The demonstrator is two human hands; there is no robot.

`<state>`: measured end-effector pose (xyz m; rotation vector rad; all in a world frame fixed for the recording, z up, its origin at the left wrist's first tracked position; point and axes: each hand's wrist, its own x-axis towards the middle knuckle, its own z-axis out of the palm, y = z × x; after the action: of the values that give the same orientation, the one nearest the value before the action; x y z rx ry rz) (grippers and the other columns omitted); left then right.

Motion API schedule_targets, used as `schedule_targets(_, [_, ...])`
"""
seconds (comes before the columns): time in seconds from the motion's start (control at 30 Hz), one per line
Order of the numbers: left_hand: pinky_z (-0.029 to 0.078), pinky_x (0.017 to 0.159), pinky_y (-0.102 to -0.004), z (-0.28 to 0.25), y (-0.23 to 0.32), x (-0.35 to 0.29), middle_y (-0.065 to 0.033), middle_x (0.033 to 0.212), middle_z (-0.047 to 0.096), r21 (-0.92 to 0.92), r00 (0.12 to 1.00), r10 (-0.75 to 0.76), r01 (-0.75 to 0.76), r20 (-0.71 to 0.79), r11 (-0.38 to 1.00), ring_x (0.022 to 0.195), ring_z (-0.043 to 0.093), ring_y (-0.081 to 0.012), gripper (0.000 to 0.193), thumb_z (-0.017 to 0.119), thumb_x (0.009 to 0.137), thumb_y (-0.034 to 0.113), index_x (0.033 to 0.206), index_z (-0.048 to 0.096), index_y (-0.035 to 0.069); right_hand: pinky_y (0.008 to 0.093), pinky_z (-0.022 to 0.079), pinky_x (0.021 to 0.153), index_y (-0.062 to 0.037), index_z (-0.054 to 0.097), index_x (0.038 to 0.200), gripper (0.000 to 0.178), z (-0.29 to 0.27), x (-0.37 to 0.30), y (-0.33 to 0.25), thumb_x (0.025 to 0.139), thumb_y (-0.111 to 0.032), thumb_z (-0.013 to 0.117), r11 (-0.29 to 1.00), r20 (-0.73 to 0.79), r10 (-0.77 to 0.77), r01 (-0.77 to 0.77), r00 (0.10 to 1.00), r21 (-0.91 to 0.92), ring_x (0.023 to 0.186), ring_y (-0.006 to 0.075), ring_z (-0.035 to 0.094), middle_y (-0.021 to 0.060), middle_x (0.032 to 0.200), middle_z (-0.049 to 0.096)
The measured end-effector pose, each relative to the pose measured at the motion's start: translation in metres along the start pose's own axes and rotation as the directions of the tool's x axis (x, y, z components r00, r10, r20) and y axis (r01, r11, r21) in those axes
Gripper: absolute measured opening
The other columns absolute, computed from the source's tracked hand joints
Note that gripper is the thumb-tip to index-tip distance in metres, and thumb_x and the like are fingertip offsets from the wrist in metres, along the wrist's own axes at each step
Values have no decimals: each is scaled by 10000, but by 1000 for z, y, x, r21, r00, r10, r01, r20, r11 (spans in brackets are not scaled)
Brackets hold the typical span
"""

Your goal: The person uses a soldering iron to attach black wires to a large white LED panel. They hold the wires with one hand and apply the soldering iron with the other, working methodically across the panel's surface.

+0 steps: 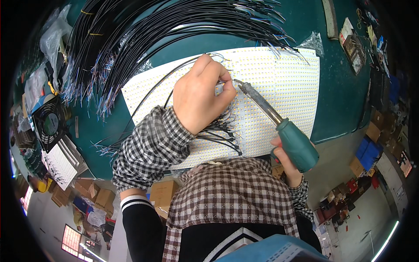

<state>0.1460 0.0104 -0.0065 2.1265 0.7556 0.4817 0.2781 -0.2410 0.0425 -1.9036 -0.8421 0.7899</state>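
Here's the right hand [286, 162], wrapped round the green-handled soldering iron [299, 146], its tip right beside the left hand [197, 97], which hovers over the white LED panel [290, 89] on the green tabletop [342, 94]! Left thumb and forefinger are pinched narrow; what's between them is too small to tell. Beyond, a thick bundle of black cables [174, 27] arches across; a black fan [49, 123] stands far left.
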Motion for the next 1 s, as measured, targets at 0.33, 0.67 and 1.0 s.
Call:
schedule_targets(0.33, [539,643,-296,0,0,1,-72,858,600,3,1000,11,-11,-7,1000,711,649,-192,157,765,797,-3,885,639,30,316,592,779,82,663,1244,566,-4,-12,8,781,-124,915,982,-16,157,-154,987,109,848,173,740,106,957,771])
schedule_targets(0.67, [547,715,-364,-18,16,-10,-94,923,652,115,990,141,-137,-26,984,837,670,-285,194,787,838,25,993,673,45,315,592,782,68,681,1195,470,-8,-12,11,807,-98,889,991,-35,95,-91,995,100,849,173,739,99,952,773])
schedule_targets(1.0, [540,679,-352,-23,19,-28,-128,921,653,-15,996,25,-24,87,1000,793,672,-292,144,748,897,19,1022,679,31,409,591,815,109,544,1377,579,-9,-12,4,977,-285,686,977,-11,75,-71,997,201,910,265,701,155,1042,713])
